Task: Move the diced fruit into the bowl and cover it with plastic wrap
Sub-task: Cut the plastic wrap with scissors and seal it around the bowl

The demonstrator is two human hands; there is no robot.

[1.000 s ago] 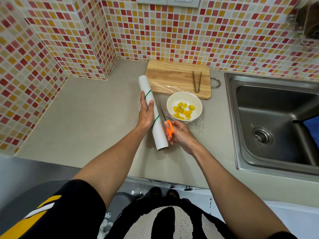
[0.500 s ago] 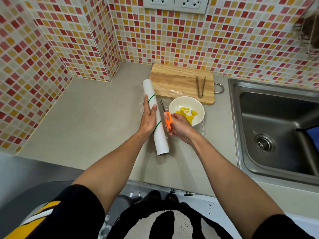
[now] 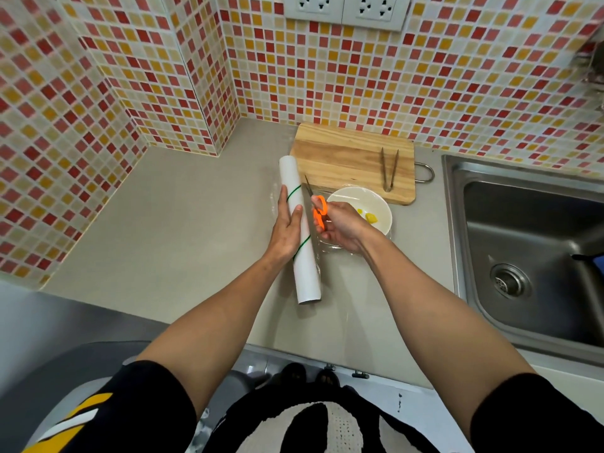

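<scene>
Plastic wrap roll lying lengthwise on the grey surface, near end toward the body, far end just beside the left edge of the wooden cutting board. Left hand laid over the roll's middle — palm down, fingers stretched along the tube toward its far end, thumb against the right side, pressing rather than closing round it. Two thin green lines across the white tube, one beyond the fingertips, one by the wrist.

Right hand just right of the roll, clenched on orange-handled scissors; orange loops gripped at the knuckles, dark blades pointing away from the body and running close along the roll's right side. Blades' opening too thin to judge.

White bowl on the surface immediately right of that hand, partly hidden behind it, near edge of the cutting board touching or nearly touching its far rim. Diced fruit — yellow pieces — inside the bowl, only a few showing past the knuckles, close to the right hand's fingers but not in them. Clear film spread thinly under the bowl and hand, crinkled beside the roll.

Metal tongs resting on the board's right part, well apart from both hands. Steel sink sunk into the surface at right.
</scene>
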